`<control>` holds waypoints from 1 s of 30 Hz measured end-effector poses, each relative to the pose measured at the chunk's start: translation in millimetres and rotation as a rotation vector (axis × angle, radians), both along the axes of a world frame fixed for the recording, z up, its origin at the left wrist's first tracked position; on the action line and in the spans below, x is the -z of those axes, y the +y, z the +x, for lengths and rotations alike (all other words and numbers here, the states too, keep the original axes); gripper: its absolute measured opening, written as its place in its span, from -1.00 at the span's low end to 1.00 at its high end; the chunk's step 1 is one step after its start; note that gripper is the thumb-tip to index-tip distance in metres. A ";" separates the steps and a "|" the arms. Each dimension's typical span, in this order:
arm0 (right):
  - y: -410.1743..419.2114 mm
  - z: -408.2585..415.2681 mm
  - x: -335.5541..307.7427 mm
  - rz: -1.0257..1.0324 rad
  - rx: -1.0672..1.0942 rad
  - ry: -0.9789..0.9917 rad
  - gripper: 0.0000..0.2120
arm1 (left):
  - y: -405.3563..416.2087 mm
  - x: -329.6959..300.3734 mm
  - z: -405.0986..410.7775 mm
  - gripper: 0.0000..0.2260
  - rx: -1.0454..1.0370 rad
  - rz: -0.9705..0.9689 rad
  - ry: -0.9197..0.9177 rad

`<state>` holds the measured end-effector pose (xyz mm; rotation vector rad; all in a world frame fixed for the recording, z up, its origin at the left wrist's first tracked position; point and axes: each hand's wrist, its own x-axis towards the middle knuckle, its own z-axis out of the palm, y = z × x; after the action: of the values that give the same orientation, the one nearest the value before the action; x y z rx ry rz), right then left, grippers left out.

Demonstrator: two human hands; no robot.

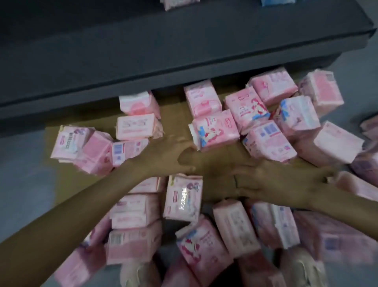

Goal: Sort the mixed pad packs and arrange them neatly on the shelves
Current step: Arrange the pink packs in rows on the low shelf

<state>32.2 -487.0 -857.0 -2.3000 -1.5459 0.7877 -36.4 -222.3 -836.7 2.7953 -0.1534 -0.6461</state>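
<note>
Several pink pad packs lie scattered on a flat sheet of cardboard (pixel 176 106) on the floor, some printed with a cartoon figure, others plain pink. My left hand (pixel 167 157) reaches in from the lower left, thumb and fingers spread in a curve and holding nothing, just left of a cartoon-print pack (pixel 214 131). My right hand (pixel 270 180) comes in from the right and lies low over the bare cardboard with its fingers pointing left, a ring on one finger, nothing in it. A purple-print pack (pixel 184 196) lies just below both hands. The picture is blurred.
A dark shelf board (pixel 184 51) runs across the top, over the far end of the pile. On a higher level, a pink pack (pixel 180 3) and a blue pack (pixel 276 2) show at the frame's edge. My feet in light slippers (pixel 133 272) stand among the nearest packs.
</note>
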 end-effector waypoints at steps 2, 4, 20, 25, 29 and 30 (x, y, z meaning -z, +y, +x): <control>-1.9 -25.5 14.1 -0.029 -0.048 -0.117 -0.53 | -7.0 12.5 -20.9 -0.44 0.035 0.013 0.103; 0.7 -45.8 21.8 -0.135 -0.038 -0.270 -0.41 | -13.0 22.5 -37.6 -0.35 0.070 0.071 0.189; 15.5 -18.9 -15.1 -0.273 0.416 0.262 -0.48 | -23.0 52.4 -45.7 -0.10 -0.087 -0.022 0.409; 2.2 9.1 0.9 -0.117 0.534 0.249 -0.42 | -26.3 50.2 -45.4 -0.03 -0.301 -0.210 0.275; 4.5 -4.7 2.6 -0.219 0.503 0.014 -0.27 | -31.5 57.3 -43.8 0.09 -0.585 -0.337 0.137; 6.1 -8.8 2.6 -0.262 0.474 -0.072 -0.22 | -32.9 59.6 -44.2 0.08 -0.625 -0.355 0.121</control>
<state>23.3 -480.9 -859.6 -2.7521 -0.8942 0.8172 -80.5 -255.2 -896.4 2.2656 0.5522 -0.5538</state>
